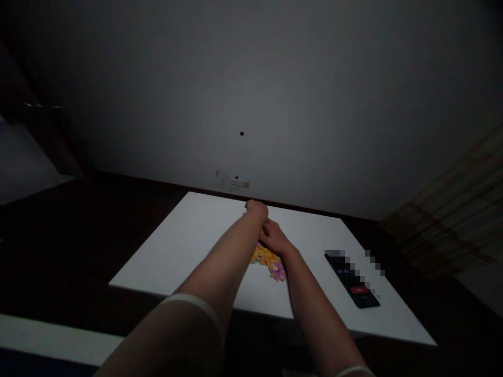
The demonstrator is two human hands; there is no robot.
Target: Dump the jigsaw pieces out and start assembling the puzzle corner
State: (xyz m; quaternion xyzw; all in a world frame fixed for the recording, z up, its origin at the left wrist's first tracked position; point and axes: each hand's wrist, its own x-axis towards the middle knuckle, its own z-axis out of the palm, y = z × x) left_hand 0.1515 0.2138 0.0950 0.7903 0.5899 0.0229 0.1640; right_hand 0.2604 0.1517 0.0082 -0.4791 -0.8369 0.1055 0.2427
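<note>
Dim light falls on a plain grey wall point(165, 94), marked by a dark spot point(241, 133) and, lower down, a power socket point(239, 183) with smudges beside it. On the right hangs a plaid curtain point(436, 225); around the white tabletop point(161, 246) the floor point(113, 220) is nearly black.

Near the middle of the tabletop lies a partly assembled jigsaw puzzle point(265, 256), mostly orange-yellow, with a purple patch point(277, 270) at its near right corner and an uneven, knobbed edge. Both forearms reach in over it, and its far part is hidden beneath them.

The left hand point(257, 208) is the farther one, bent at the wrist close to the tabletop's far edge; its fingers are mostly out of sight, so I cannot tell whether it grips anything. The right hand point(275, 237) lies just nearer, over the puzzle's right side, fingers curled towards the left wrist; whether they are pinching a piece cannot be told.

Well to the right, a black smartphone point(348, 283) lies at a slant, partly pixelated, with a red patch on its screen.
</note>
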